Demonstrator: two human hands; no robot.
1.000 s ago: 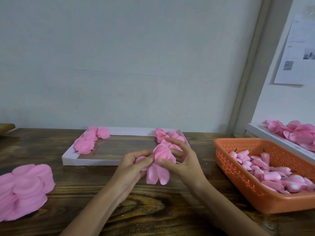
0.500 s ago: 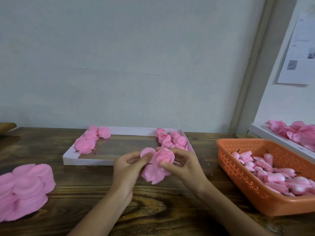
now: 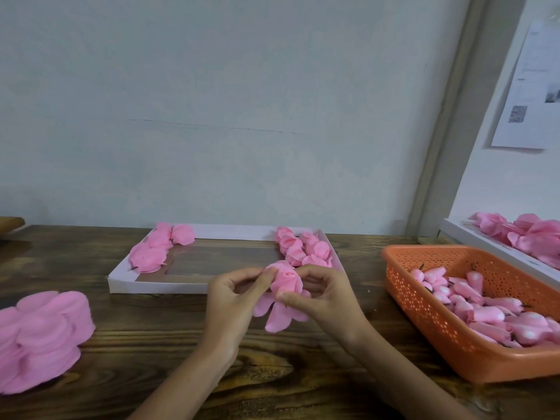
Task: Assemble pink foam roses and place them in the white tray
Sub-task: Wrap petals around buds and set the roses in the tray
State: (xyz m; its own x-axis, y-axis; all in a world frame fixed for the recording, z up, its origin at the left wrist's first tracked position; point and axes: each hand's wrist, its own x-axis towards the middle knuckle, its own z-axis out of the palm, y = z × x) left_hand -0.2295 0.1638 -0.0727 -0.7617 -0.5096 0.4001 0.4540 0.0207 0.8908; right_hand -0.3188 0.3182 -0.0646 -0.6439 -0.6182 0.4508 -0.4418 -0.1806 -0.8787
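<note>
Both hands hold one pink foam rose point(image 3: 285, 283) just above the table, in front of the white tray point(image 3: 157, 287). My left hand point(image 3: 233, 301) pinches a petal at the rose's left side. My right hand point(image 3: 324, 295) grips the rose from the right, thumb on its front. Loose petals hang down below the bud. Inside the tray, finished roses lie in a row at the right end point(image 3: 300, 248), and other pink foam pieces lie at the left end point(image 3: 154, 253).
A stack of flat pink petal sheets point(image 3: 39, 334) lies at the left on the wooden table point(image 3: 151, 374). An orange basket point(image 3: 424, 322) full of pink buds stands at the right. A second white tray with pink flowers point(image 3: 521, 234) sits at far right.
The petals that my left hand had lifted beside the bud are now folded against it. Both hands stay in the same place in front of the tray.
</note>
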